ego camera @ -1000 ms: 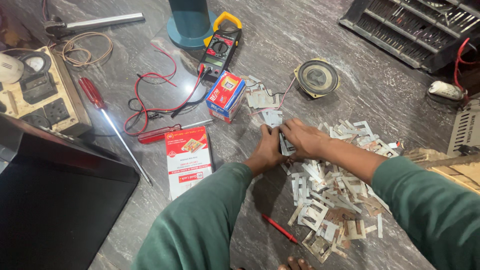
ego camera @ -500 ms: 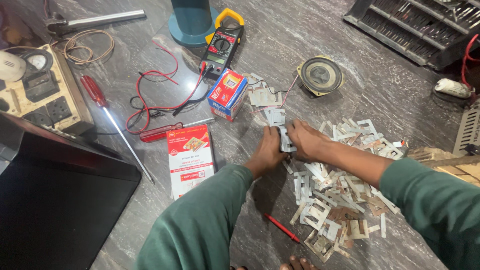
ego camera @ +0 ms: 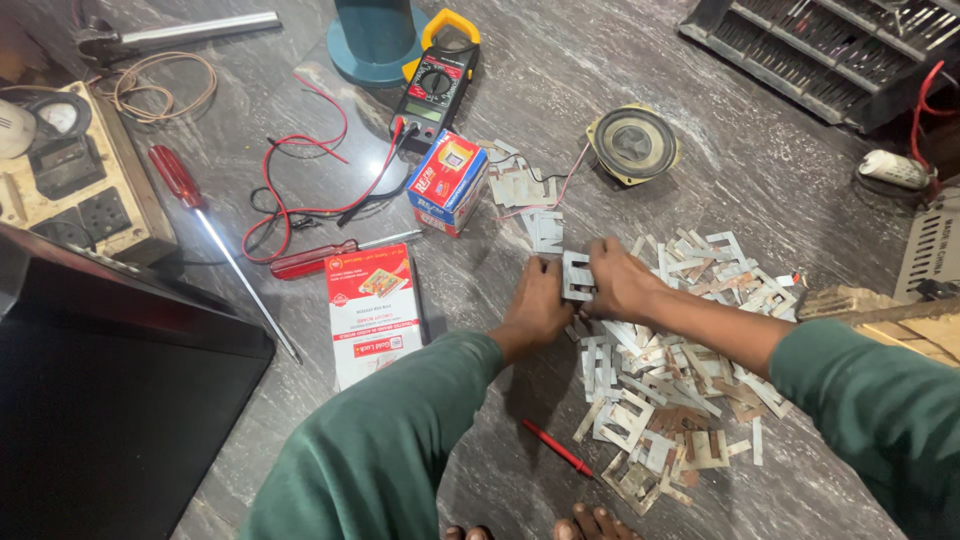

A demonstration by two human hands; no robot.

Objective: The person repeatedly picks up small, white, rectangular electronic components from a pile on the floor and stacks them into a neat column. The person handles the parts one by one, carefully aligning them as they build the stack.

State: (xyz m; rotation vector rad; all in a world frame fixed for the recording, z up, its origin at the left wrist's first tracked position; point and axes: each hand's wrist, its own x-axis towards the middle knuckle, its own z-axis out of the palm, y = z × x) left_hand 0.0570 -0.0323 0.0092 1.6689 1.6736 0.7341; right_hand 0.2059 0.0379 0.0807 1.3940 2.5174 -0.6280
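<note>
Nearest the camera, bare toes (ego camera: pixel 590 522) show at the bottom edge, and a red probe (ego camera: pixel 556 448) lies on the grey stone surface (ego camera: pixel 760 170) between the two green sleeves. Just beyond it spreads the heap of thin metal plates (ego camera: pixel 668 395), E-shaped and straight pieces, running under and to the right of the right forearm.

The step in hand looks like gathering plates from the heap into an even stack. The left hand (ego camera: pixel 538 305) and right hand (ego camera: pixel 618 282) meet on a small stack of plates (ego camera: pixel 577 275), the fingers of both closed narrowly on its two sides, holding it just above the near-left edge of the heap. The next move would call for keeping the edges squared while one hand frees itself to take another plate.

Left of the fingers lies a flat red-and-white packet (ego camera: pixel 371 310) with a small picture on its face. Beyond and left of the fingers stands a small blue, red and white carton (ego camera: pixel 449 182), tilted on one edge. Past the fingers are a few loose plates (ego camera: pixel 530 200) and a round speaker (ego camera: pixel 632 144); further left, a clamp meter (ego camera: pixel 439 78) with red and black leads, two red-handled screwdrivers (ego camera: pixel 180 180) and a teal round base (ego camera: pixel 372 42).
</note>
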